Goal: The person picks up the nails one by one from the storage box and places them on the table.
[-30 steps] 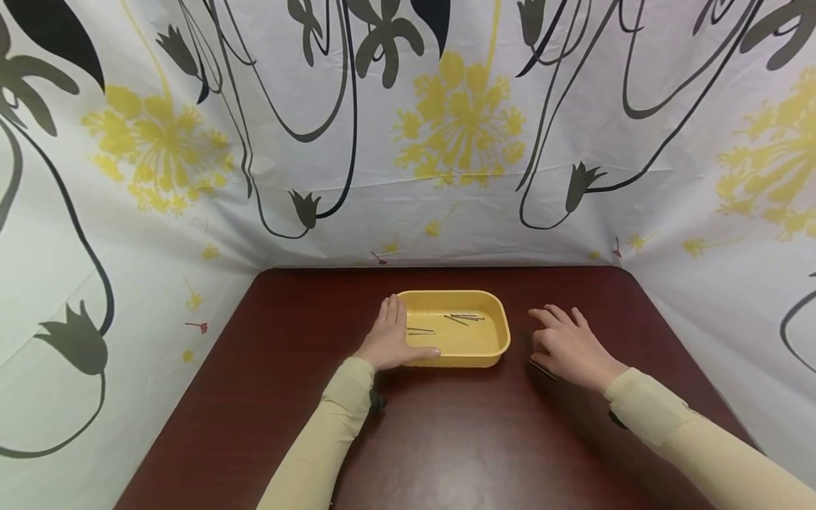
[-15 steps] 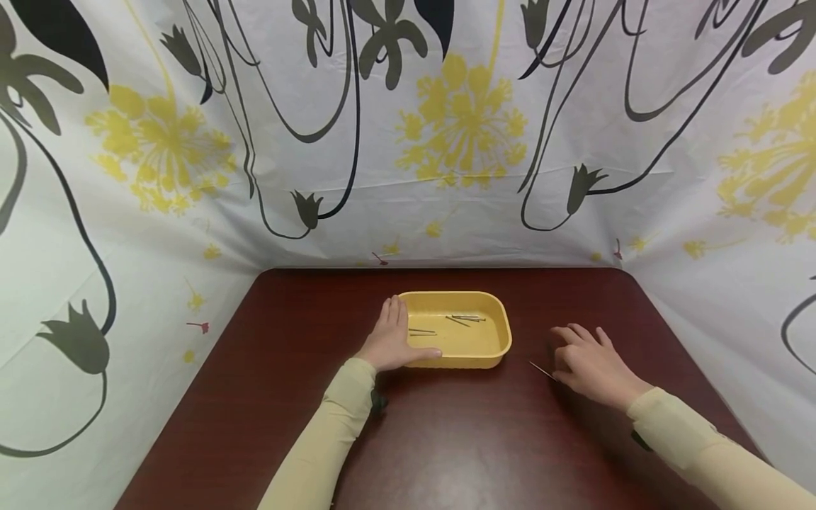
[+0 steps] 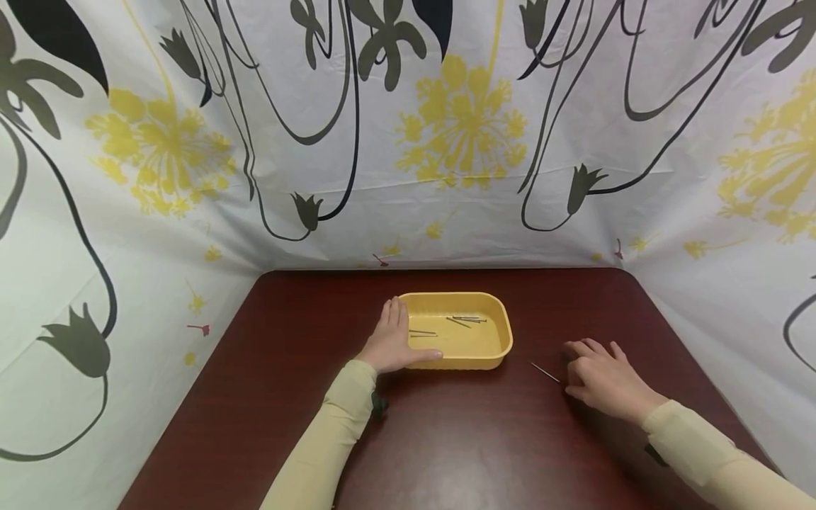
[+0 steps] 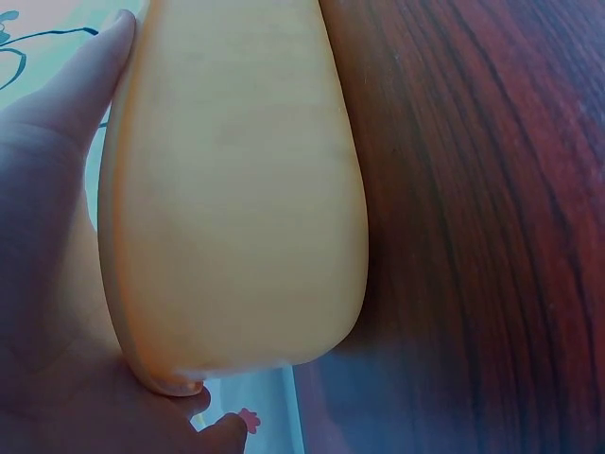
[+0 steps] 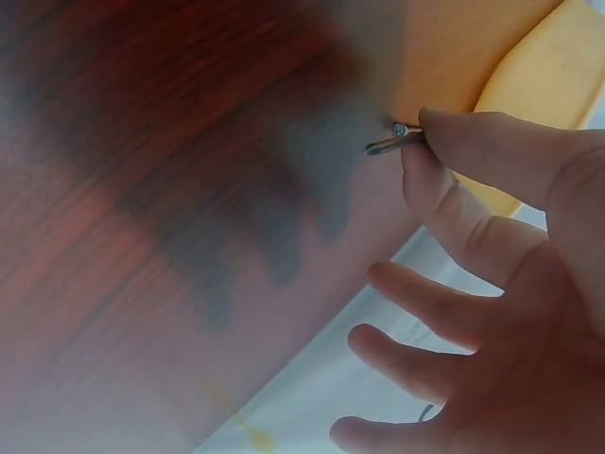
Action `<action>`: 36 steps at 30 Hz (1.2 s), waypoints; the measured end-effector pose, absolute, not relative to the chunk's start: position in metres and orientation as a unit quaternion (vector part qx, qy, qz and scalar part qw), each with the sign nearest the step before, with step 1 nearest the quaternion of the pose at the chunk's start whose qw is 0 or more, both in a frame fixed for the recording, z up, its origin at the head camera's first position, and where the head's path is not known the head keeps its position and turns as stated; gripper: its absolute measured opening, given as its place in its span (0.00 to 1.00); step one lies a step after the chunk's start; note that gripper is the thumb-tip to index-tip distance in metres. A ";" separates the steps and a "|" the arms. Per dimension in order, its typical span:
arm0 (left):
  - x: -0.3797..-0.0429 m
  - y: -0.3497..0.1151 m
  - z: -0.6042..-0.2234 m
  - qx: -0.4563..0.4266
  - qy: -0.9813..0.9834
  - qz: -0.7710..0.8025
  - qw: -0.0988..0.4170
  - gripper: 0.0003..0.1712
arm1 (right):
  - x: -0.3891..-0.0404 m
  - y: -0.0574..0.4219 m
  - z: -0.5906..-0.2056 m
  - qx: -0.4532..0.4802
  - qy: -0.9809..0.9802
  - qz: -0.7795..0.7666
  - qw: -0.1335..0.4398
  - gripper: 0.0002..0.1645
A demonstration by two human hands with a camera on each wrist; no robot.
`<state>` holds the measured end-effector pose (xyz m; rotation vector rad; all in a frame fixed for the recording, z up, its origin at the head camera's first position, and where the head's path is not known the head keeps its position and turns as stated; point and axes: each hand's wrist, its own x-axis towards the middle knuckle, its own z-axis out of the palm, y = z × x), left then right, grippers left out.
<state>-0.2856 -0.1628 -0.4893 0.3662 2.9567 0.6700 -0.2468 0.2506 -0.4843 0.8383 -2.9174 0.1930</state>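
My left hand [image 3: 395, 343] holds the left end of a yellow plastic tray [image 3: 500, 338]. Its fingers lie on the far side and its thumb along the near rim, and the left wrist view shows the tray's outer wall [image 4: 236, 189] beside my palm. Several thin nails [image 3: 468, 320] lie inside. To the right of the tray, a single nail [image 3: 545, 372] lies on the table, close by my right hand [image 3: 602, 379]. In the right wrist view, thumb and index finger pinch a metal nail [image 5: 392, 145], a small round nail head showing just behind it; the other fingers are spread.
The dark reddish-brown table [image 3: 446, 446] has a wood grain and rounded far corners. A white cloth [image 3: 382, 163] with flower patterns hangs behind it and along both sides.
My right hand has moved to the right and nearer, away from the tray, uncovering the nail that stays on the table. The left hand and the tray have stayed in place.
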 end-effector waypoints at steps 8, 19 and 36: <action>-0.290 -0.163 -0.496 0.123 0.967 0.219 0.042 0.81 | -0.240 0.258 -0.488 0.269 -0.961 0.055 0.041 0.24; -0.287 -0.163 -0.492 0.122 0.966 0.223 0.045 0.81 | -0.235 0.261 -0.491 0.254 -0.964 0.069 0.021 0.23; -0.287 -0.163 -0.491 0.117 0.968 0.218 0.047 0.81 | -0.236 0.259 -0.495 0.252 -0.966 0.059 0.022 0.23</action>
